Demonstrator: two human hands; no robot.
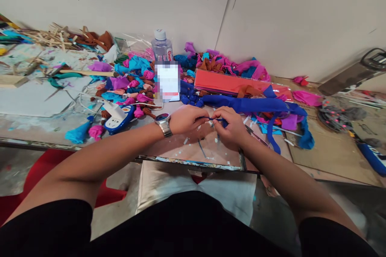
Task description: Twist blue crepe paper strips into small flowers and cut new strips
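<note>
Both hands meet over the front part of the table. My left hand (188,119), with a metal watch (163,123) on its wrist, pinches one end of a thin dark blue strip (210,118). Close beside it, my right hand (229,125) has its fingers closed on the other part of the strip, and a bit of blue shows between them. Just behind the hands lies a long blue cloth band (256,104). Knotted blue cloth pieces (188,92) sit to its left.
A phone (169,82) leans against a bottle (162,46). Colourful knotted cloth (140,64) and a power strip (119,120) are on the left. A red packet (235,82) lies behind. Cardboard (325,152) and a dark tool (350,74) are on the right.
</note>
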